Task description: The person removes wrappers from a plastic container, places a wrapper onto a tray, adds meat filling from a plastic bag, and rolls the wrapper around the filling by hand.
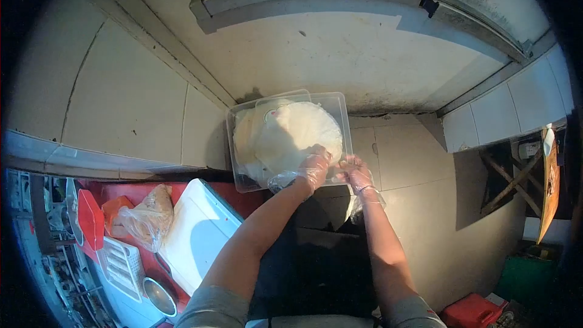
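A clear plastic container (347, 127) holds large, round, pale flat sheets (297, 130) in a stack. My left hand (316, 167), in a thin clear plastic glove, lies at the lower right edge of the stack with its fingers bent closed; what they pinch, if anything, is too small to make out. Beside it, my right hand (357, 174), gloved as well, has its fingers closed at the container's lower right corner. Whether it grips the rim or a sheet is unclear.
On the red surface at the left are a white lidded box (197, 231), a plastic bag with brown contents (147, 217), a white basket (120, 264) and a metal bowl (160, 296). A wall stands behind the container. A red object (472, 311) lies at the lower right.
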Available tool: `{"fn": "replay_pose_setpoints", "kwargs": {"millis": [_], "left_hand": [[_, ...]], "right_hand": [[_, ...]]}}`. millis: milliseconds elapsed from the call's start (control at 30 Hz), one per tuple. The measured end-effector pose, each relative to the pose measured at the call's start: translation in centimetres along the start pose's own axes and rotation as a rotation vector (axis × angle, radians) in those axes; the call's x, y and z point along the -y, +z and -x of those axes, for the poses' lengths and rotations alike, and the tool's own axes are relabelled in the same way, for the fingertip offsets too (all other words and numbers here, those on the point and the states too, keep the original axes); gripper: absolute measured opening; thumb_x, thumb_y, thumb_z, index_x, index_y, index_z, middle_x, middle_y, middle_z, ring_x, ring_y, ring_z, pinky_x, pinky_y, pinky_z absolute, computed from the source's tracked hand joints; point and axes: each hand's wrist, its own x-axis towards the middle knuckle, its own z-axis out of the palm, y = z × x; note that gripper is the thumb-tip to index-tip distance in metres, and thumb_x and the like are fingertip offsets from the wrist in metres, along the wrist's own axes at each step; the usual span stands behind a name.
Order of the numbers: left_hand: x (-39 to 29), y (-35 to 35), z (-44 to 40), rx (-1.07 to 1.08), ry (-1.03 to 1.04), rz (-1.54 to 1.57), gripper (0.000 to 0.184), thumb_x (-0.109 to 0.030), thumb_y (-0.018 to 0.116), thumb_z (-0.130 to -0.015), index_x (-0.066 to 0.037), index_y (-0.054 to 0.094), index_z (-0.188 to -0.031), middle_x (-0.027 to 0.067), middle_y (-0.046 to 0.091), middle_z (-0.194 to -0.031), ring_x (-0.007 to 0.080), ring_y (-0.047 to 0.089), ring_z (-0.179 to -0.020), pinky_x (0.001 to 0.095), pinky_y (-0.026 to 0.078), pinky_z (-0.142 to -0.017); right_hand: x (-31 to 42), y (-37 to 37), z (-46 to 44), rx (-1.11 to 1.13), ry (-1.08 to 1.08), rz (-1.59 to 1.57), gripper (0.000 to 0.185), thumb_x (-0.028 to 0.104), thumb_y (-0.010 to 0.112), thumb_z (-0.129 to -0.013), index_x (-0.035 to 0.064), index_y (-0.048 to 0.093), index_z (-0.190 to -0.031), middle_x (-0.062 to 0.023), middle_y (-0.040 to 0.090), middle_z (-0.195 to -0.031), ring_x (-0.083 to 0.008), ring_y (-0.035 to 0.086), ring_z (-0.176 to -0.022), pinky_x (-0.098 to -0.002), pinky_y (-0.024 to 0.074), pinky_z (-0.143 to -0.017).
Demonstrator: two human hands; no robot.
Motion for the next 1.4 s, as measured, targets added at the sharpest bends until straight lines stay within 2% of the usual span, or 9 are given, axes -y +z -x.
{"fn": "replay_pose_setpoints", "kwargs": {"millis": [200,433,467,667,733,867,1067,1200,1400], "left_hand": [[5.0,-1.2,-0.1,-0.029,0.120,0.347,0.024,-0.026,0.065,-0.077,-0.004,0.070,-0.085,0.0177,0.068,-0.086,0.0363,0.065,-0.086,0.0440,0.051,-0.080],[7.5,-6.6,0.8,-0.044,-0.288,1.163,0.035,-0.025,0.058,-0.092,-0.002,0.064,-0.117,0.0052,0.065,-0.097,0.0187,0.060,-0.090,0.0327,0.049,-0.083],[8.9,-6.8,1.0,-0.167,-0.130,1.128,0.033,-0.024,0.058,-0.092,-0.003,0.064,-0.117,0.0055,0.064,-0.101,0.0186,0.059,-0.094,0.0326,0.048,-0.085],[7.5,-17.7,2.6,-0.369,-0.032,1.573,0.030,-0.023,0.064,-0.089,-0.005,0.065,-0.113,0.0068,0.062,-0.119,0.0196,0.057,-0.109,0.0358,0.047,-0.095],[8.9,-19.2,2.9,-0.407,0.107,1.698,0.031,-0.024,0.065,-0.088,-0.004,0.065,-0.112,0.0077,0.063,-0.118,0.0216,0.058,-0.110,0.0385,0.048,-0.096],[12.3,-19.1,2.5,-0.172,0.029,2.000,0.032,-0.028,0.064,-0.090,-0.003,0.064,-0.110,0.0087,0.064,-0.114,0.0235,0.059,-0.107,0.0404,0.050,-0.095],[12.7,-12.4,1.8,-0.378,-0.368,1.526,0.029,-0.019,0.056,-0.093,-0.005,0.063,-0.118,0.0127,0.064,-0.120,0.0251,0.060,-0.111,0.0366,0.047,-0.097],[13.0,-3.1,-0.4,-0.415,-0.168,0.227,0.030,-0.015,0.055,-0.092,-0.006,0.065,-0.119,0.0137,0.066,-0.119,0.0250,0.061,-0.112,0.0344,0.046,-0.098],[4.5,-0.4,-0.4,-0.043,0.174,0.732,0.050,-0.027,0.065,-0.086,-0.003,0.058,-0.129,0.0183,0.063,-0.123,0.0324,0.058,-0.117,0.0401,0.042,-0.105]], "right_hand": [[-0.6,0.4,-0.2,-0.068,-0.072,0.176,0.056,0.020,0.069,-0.090,0.0021,0.042,-0.136,-0.0132,0.065,-0.113,-0.0182,0.069,-0.078,-0.0287,0.0539,-0.063],[-1.6,0.0,-2.1,-0.370,-0.553,0.712,0.077,0.028,0.068,-0.091,0.0048,0.025,-0.151,-0.0187,0.042,-0.146,-0.0295,0.045,-0.132,-0.0426,0.0397,-0.106],[-1.4,0.0,-2.4,-0.448,-0.633,0.847,0.077,0.029,0.067,-0.092,0.0056,0.024,-0.151,-0.0189,0.039,-0.148,-0.0299,0.039,-0.137,-0.0436,0.0360,-0.110],[4.6,4.4,0.6,-0.280,-0.633,0.360,0.072,0.035,0.064,-0.094,0.0065,0.030,-0.150,-0.0169,0.037,-0.152,-0.0307,0.035,-0.140,-0.0425,0.0304,-0.115],[5.6,4.6,-0.1,0.009,-0.317,-0.235,0.070,0.036,0.064,-0.094,0.0067,0.032,-0.149,-0.0165,0.040,-0.150,-0.0312,0.039,-0.139,-0.0436,0.0330,-0.114],[6.3,4.3,1.7,0.255,-0.161,-0.772,0.068,0.038,0.064,-0.094,0.0055,0.035,-0.147,-0.0172,0.046,-0.145,-0.0317,0.047,-0.133,-0.0465,0.0395,-0.110],[4.0,1.2,0.4,0.107,-0.001,-0.535,0.046,0.029,0.057,-0.098,0.0036,0.046,-0.135,-0.0131,0.059,-0.125,-0.0223,0.063,-0.107,-0.0378,0.0558,-0.086],[2.3,1.6,-0.1,-0.004,0.018,-0.400,0.035,0.018,0.058,-0.095,0.0036,0.052,-0.127,-0.0072,0.064,-0.108,-0.0142,0.064,-0.084,-0.0287,0.0574,-0.067],[2.1,2.1,1.4,0.001,-0.091,-0.052,0.044,0.001,0.067,-0.086,-0.0002,0.051,-0.127,-0.0051,0.064,-0.103,-0.0116,0.063,-0.078,-0.0246,0.0548,-0.062]]}}
